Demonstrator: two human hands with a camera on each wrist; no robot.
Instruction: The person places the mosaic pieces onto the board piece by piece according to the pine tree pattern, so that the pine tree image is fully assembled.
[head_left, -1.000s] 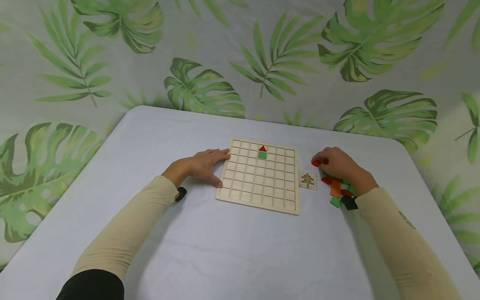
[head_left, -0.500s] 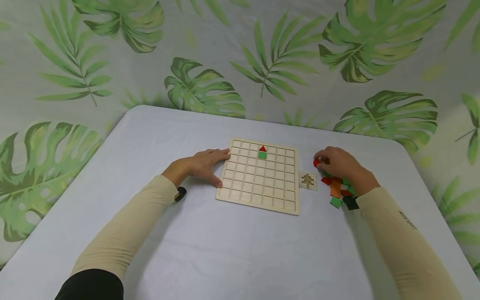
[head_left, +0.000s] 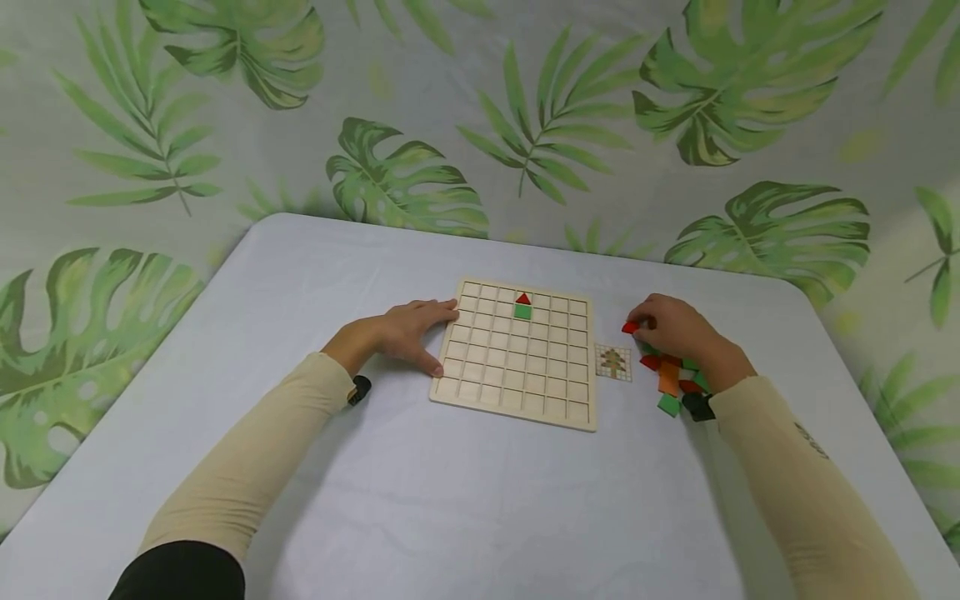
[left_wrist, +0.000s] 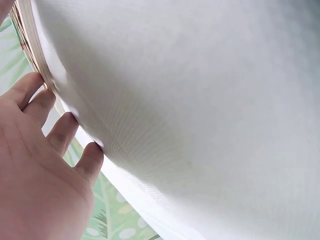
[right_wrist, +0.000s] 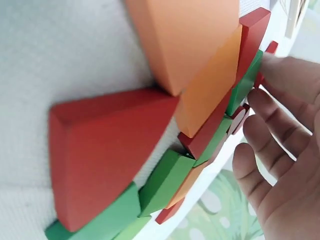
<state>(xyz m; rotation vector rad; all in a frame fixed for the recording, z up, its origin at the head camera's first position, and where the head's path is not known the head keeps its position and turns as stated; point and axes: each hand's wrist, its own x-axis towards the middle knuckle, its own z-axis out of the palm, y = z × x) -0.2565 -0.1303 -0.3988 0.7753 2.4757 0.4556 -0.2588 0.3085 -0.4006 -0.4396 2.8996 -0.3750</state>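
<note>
A wooden grid board (head_left: 517,375) lies on the white table, with a red triangle (head_left: 523,298) and a green square (head_left: 522,312) set one below the other in its upper cells. My left hand (head_left: 408,333) rests spread against the board's left edge, thumb near the lower corner; in the left wrist view its fingertips (left_wrist: 90,155) meet the tablecloth and the board's side. On the right, my right hand (head_left: 678,329) pinches a small red block (head_left: 630,328) between thumb and fingers, above the far end of a block pile; its exact shape is partly hidden.
Under and beside the right hand lie loose blocks, among them an orange block (head_left: 669,377) and a green block (head_left: 669,405). Between board and pile is a small pattern card (head_left: 613,363) with a tree-like figure. A leaf-patterned cloth (head_left: 405,175) hangs behind the table.
My right hand stays by the pile and turns the red block slightly in its fingers. My left hand and the board show no movement beyond a small camera shift.
</note>
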